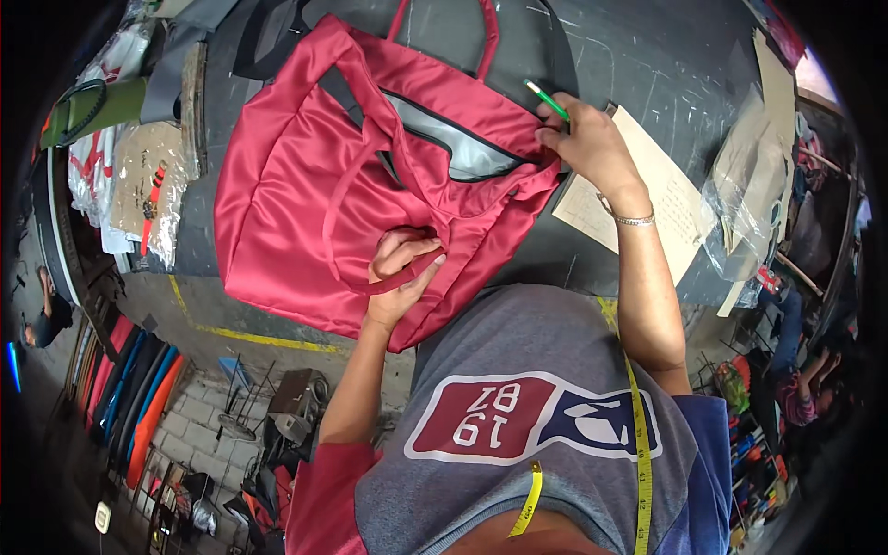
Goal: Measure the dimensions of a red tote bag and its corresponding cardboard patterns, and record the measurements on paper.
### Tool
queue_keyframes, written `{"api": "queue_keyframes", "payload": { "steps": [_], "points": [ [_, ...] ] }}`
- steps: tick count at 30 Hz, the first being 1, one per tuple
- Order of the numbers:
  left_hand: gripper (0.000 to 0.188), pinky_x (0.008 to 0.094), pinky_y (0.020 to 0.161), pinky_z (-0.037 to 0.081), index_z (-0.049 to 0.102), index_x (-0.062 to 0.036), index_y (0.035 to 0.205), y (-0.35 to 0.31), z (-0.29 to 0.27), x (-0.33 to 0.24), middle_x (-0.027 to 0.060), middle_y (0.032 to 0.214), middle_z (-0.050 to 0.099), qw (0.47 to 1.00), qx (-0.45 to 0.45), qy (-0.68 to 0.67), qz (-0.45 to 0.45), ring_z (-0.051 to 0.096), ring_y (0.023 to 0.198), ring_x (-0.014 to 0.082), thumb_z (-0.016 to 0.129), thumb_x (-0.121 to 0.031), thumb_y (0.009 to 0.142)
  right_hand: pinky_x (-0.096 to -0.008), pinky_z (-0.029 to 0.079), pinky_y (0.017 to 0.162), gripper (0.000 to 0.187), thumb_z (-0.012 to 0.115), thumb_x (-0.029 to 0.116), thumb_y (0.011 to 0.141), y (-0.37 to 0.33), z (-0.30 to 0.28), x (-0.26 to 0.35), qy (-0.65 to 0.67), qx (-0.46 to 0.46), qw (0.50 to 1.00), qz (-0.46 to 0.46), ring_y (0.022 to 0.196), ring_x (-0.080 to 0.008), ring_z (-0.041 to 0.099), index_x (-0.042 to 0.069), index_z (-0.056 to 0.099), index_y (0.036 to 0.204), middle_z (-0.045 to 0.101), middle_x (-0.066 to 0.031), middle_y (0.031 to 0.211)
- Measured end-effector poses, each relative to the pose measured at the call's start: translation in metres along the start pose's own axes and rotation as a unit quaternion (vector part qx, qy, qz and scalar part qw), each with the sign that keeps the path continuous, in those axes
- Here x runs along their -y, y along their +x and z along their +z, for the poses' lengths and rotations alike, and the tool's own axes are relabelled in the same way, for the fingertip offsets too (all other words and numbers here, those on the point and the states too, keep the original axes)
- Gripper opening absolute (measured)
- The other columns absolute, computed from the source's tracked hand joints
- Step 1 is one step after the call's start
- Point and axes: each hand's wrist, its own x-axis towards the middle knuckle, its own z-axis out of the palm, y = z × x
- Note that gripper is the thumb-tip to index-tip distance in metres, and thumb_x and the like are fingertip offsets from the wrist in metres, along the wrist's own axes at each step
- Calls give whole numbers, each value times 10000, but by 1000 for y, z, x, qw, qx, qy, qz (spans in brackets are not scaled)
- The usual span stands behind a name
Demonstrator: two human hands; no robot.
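Closest to me a yellow tape measure [638, 444] hangs down my grey shirt, out of the work for now. Just beyond it my left hand [400, 270] rests on the near edge of the red bag [305, 194], its fingers [413, 250] curled round a narrow red strap [407, 276] and pinching it against the cloth. The bag lies flat on the dark counter [647, 65], spread across its near-middle part, mouth turned to the far right so the pale grey lining [458, 148] shows through the opening.

Farther out, my right hand [592, 143] presses on the bag's opening edge at the right corner. Its fingers are closed on a green pencil [546, 99], tip pointing up and away, while the fingertips also bear down on the fabric. A cream paper sheet [638, 190] lies under that wrist, with clear plastic wrapping [745, 217] just beyond it to the right.

As I judge it, doing this well means keeping the slippery cloth from creeping: I would hold the strap taut and flat with the left, keep the right hand's weight on the seam, and smooth any fold between the two hands before committing a mark. The pencil should meet the fabric where it is backed by the counter, not over the hollow of the opening. The two red handles [486, 37] at the far edge lie apart from both hands.
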Motion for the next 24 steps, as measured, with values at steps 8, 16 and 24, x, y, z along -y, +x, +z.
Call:
{"api": "queue_keyframes", "payload": {
  "steps": [8, 16, 24],
  "points": [
    [258, 372, 825, 566, 755, -37, 986, 7, -2, 3, 107, 962, 706, 1000, 13, -12, 1, 688, 919, 271, 857, -32, 750, -262, 480, 714, 167, 749, 127, 939, 3, -8, -27, 267, 162, 950, 30, 797, -77, 596, 0, 723, 1045, 683, 16, 843],
    [259, 362, 821, 557, 758, -42, 995, 8, -2, 1, 110, 970, 716, 1000, 17, -26, -2, 692, 900, 270, 845, -7, 754, -256, 449, 700, 347, 745, 376, 955, 6, -8, -26, 245, 154, 951, 109, 756, -72, 548, 31, 749, 987, 636, 33, 781],
    [247, 364, 820, 549, 760, -31, 997, 7, -2, 1, 113, 966, 728, 999, 14, -33, -9, 688, 896, 270, 832, 4, 763, -323, 489, 681, 336, 805, 328, 887, 14, -3, -16, 135, 113, 984, 35, 692, -135, 594, 4, 758, 958, 668, -32, 726]
  ]
}}
